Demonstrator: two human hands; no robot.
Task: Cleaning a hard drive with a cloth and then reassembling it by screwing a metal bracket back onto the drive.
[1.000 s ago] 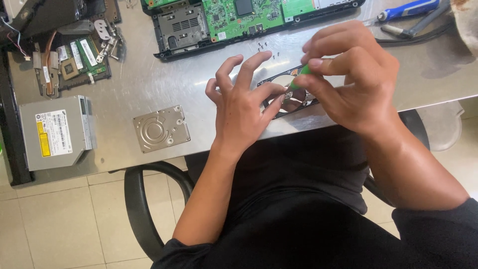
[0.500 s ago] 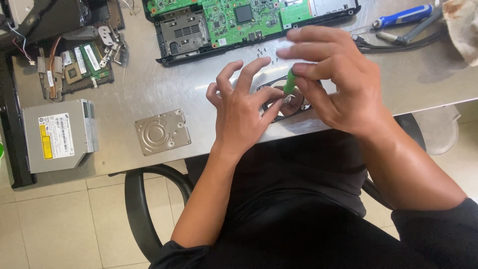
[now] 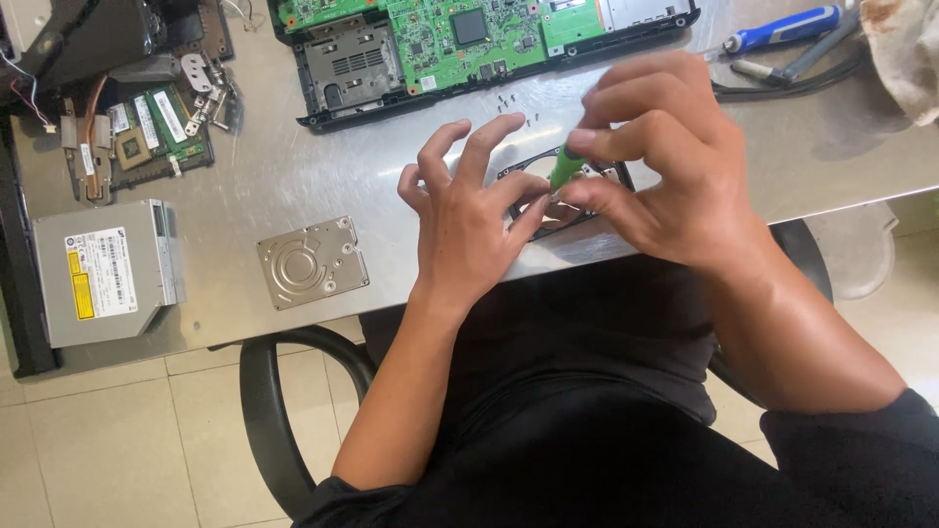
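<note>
Sitting at the far left on the brushed metal table [image 3: 293, 176] is a boxy grey optical drive [image 3: 106, 271] with a white and yellow label, and above it a small green circuit board [image 3: 156, 127] beside copper piping. Next I am seeing a flat, dull silver drive cover plate [image 3: 313, 261] with a stamped round recess, lying well apart from my hands. Beyond it a large green motherboard [image 3: 460, 34] is resting in its black plastic frame. My left hand [image 3: 469, 220] is spreading open, fingertips pressing on the black-framed hard drive [image 3: 572, 191] at the table's near edge. My right hand [image 3: 665, 171] is pinching a green-handled screwdriver [image 3: 565, 168] upright over that drive, directly between both hands. A blue-handled tool [image 3: 778, 31] is lying at the far right.
</note>
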